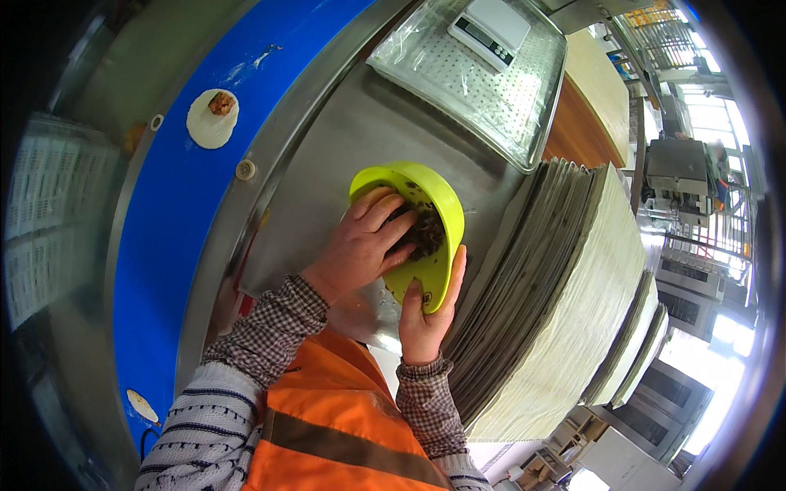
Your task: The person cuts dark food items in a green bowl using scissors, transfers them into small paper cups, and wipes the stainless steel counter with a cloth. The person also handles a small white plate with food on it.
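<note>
A yellow-green plastic bowl (451, 202) is tipped on its side over a steel worktop, its mouth facing left. My right hand (428, 316) grips its lower edge, with the thumb inside and the fingers along the outside. My left hand (368, 242) reaches into the mouth of the bowl. Its fingertips are among dark, shredded food (427, 233), so whether they hold any of it cannot be told. Bits of the same food cling to the inner wall. To the left, a round of dough (206, 130) with reddish-brown filling on it lies on a blue conveyor belt (166, 215).
A perforated metal tray (424, 67) under clear plastic film carries a white digital scale (491, 34) beyond the bowl. Tall stacks of pale, woven-looking sheets (571, 294) rise on the right. Another dough piece (142, 405) lies on the belt near my left elbow. A steel rail (245, 169) borders the belt.
</note>
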